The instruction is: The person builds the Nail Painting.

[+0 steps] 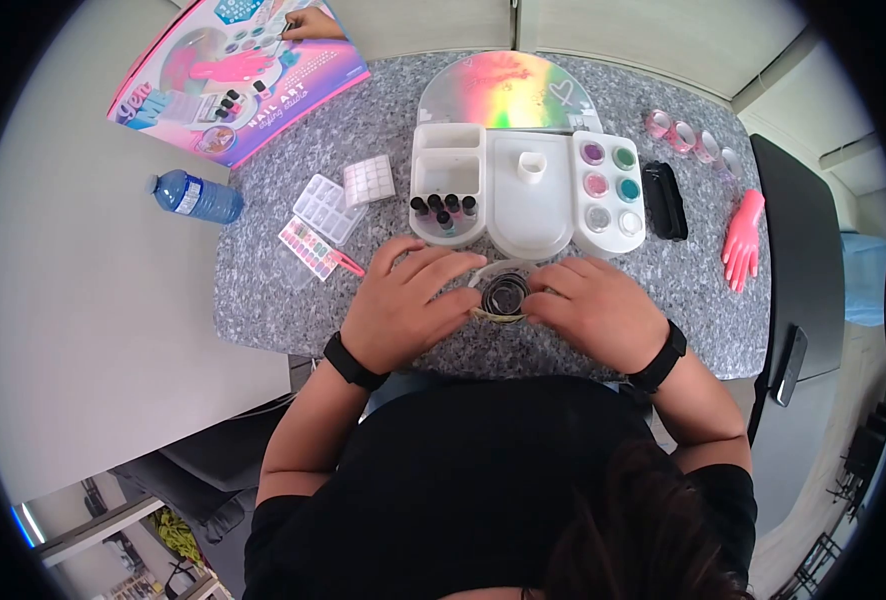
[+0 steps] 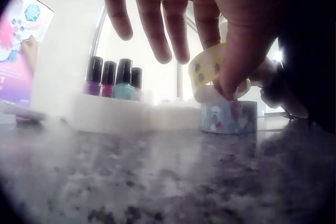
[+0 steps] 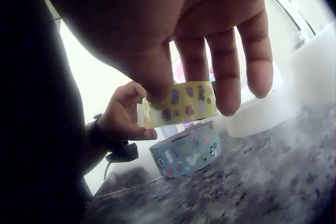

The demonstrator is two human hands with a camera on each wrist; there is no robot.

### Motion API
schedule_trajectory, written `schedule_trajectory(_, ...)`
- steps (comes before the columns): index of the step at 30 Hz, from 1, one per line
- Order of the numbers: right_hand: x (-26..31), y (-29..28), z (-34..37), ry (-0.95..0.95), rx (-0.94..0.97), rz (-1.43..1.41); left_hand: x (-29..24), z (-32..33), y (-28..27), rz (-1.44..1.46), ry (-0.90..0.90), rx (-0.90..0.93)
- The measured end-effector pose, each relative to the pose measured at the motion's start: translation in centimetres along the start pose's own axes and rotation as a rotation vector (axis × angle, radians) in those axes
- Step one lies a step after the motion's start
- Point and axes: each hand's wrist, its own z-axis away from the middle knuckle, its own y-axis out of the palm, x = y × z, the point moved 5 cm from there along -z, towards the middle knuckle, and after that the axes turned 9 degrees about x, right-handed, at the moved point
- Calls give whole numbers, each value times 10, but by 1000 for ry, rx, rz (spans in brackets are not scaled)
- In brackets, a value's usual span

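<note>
Both hands meet at a yellow patterned ring, like a roll of tape [image 3: 184,106], near the table's front edge. My left hand [image 1: 408,305] pinches its left side between thumb and index finger. On the other side, my right hand [image 1: 598,310] grips it with thumb and index finger, the remaining fingers hanging extended. The yellow roll is tilted in the left wrist view, just above a blue patterned roll [image 3: 189,151] on the speckled table [image 1: 673,310]. From the head view, dark coiled rings [image 1: 505,295] show inside the opening between the hands.
Beyond the hands stands a white tray station [image 1: 531,225] with nail polish bottles [image 1: 445,212] and glitter pots [image 1: 596,184]. At left are a box [image 1: 233,80], a water bottle [image 1: 198,197] and a sticker sheet [image 1: 310,248]. A pink model hand [image 1: 742,243] lies right.
</note>
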Motion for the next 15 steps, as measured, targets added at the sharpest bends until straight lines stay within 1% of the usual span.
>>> schedule_trajectory(2,-1,3,1,8,47,-10,0,3,5,-32,11,20)
schedule_trajectory(6,0,5,0,-22,55,-63,0,5,9,-24,16,36)
schedule_trajectory(8,1,4,-1,-28,23,-93,-1,7,12,-27,34,67)
schedule_trajectory(12,-3,9,0,-20,37,-82,-1,7,16,-19,22,88)
schedule_trajectory(15,-3,10,0,-48,63,-84,-2,5,16,10,22,112)
